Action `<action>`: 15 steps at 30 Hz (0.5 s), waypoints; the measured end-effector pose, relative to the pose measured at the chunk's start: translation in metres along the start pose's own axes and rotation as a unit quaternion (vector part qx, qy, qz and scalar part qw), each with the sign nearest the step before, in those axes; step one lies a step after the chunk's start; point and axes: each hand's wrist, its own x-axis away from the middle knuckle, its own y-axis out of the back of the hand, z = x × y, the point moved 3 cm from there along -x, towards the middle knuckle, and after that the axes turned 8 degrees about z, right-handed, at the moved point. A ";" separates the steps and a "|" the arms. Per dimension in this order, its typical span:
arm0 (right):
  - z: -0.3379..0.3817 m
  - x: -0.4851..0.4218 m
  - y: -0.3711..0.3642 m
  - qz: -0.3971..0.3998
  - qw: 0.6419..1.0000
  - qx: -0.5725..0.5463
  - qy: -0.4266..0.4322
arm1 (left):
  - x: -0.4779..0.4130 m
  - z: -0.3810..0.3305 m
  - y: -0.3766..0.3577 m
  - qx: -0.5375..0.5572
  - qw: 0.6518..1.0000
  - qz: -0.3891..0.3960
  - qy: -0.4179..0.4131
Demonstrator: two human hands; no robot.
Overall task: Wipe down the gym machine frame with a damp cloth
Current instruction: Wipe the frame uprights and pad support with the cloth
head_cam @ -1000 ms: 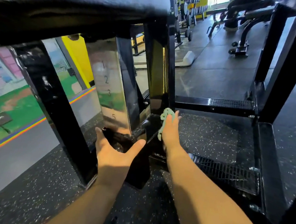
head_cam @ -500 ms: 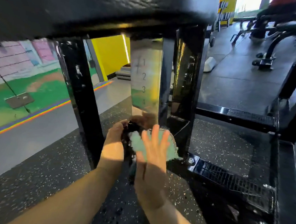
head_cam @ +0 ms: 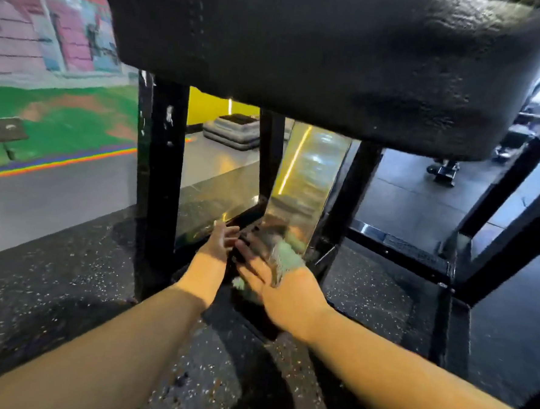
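Note:
The gym machine frame is black steel with a padded seat overhead and a shiny chrome plate leaning at its middle. A pale green cloth lies under my right hand, which presses it with straight, spread fingers against the low black part at the foot of the chrome plate. The hand is blurred. My left hand reaches beside it with relaxed fingers touching the low frame bar, holding nothing.
Black frame bars run along the speckled rubber floor to the right. A painted wall stands at left. Stacked grey steps and other gym equipment sit farther back.
The view has dropped lower under the seat pad. My right hand has slid with the cloth to the right, toward the foot of the chrome plate. My left hand's fingers have loosened.

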 end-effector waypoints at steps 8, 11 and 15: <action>0.010 0.018 0.032 -0.170 0.860 -0.473 -0.083 | -0.001 -0.007 -0.003 0.027 0.999 0.026 -0.009; -0.019 0.024 0.048 -0.239 0.819 -0.496 -0.160 | 0.000 -0.014 -0.009 0.036 0.998 0.055 -0.003; -0.055 0.011 0.056 -0.273 0.931 -0.149 -0.190 | 0.007 -0.018 -0.012 0.017 0.997 0.074 -0.002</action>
